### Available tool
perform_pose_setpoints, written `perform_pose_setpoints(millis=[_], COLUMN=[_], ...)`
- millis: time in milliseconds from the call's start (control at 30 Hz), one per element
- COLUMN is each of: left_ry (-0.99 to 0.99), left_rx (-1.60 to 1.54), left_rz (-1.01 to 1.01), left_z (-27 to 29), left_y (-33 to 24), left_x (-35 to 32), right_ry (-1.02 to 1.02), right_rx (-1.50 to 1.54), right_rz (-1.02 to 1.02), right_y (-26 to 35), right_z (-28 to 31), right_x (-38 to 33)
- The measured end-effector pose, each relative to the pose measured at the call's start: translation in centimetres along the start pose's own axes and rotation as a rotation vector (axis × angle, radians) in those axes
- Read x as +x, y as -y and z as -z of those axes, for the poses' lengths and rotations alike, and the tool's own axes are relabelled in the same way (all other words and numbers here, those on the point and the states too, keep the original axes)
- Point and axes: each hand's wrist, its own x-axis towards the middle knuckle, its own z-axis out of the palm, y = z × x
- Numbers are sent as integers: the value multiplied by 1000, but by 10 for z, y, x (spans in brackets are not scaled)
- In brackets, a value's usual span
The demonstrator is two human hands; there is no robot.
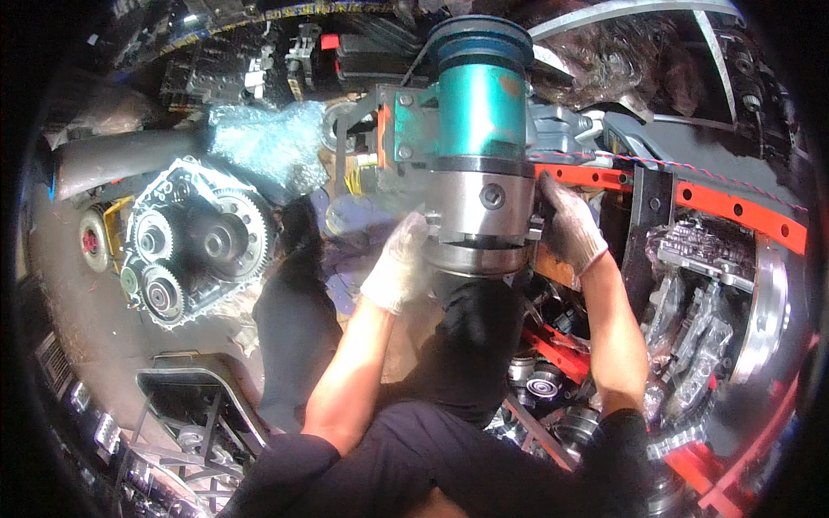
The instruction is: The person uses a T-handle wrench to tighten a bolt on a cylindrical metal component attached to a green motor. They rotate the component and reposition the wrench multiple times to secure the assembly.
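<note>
Flanking the steel chuck [477, 216] at its lower part, the two gloved hands face each other across it. The left hand [397, 263] rests close against the near left edge, fingers pointing up and slightly inward; whether it grasps or merely touches, I cannot tell. The right hand [572, 226] sits at the opposite side with its fingers bent toward the metal, partly in shadow, and its hold is equally unclear.

The chuck lies between them, with a socket-headed screw [492, 197] on the side facing up and a steel ring [477, 260] at its near end. Directly beyond it comes a green cylinder [482, 108], then a dark blue pulley [480, 36] at the far end. A green plate [416, 128] with bolts adjoins the cylinder's left side.

Farther out to the left is a gear housing holding several toothed gears [251, 231], with clear plastic wrap [269, 142] above it. To the right runs an orange rail [744, 216]; below it lie plastic-wrapped metal parts [698, 350] beside a curved silvery rim [763, 311].
</note>
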Motion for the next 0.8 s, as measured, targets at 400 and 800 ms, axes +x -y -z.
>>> perform_pose_setpoints(millis=[400,800], left_ry=[-41,87], left_rx=[492,187], left_rz=[-172,-194], left_z=[-15,0], left_y=[-31,-2], left_x=[-15,2], right_ry=[34,111], right_rx=[-268,-522], right_rz=[-417,-545], right_y=[46,57], right_z=[-22,-18], right_x=[15,31])
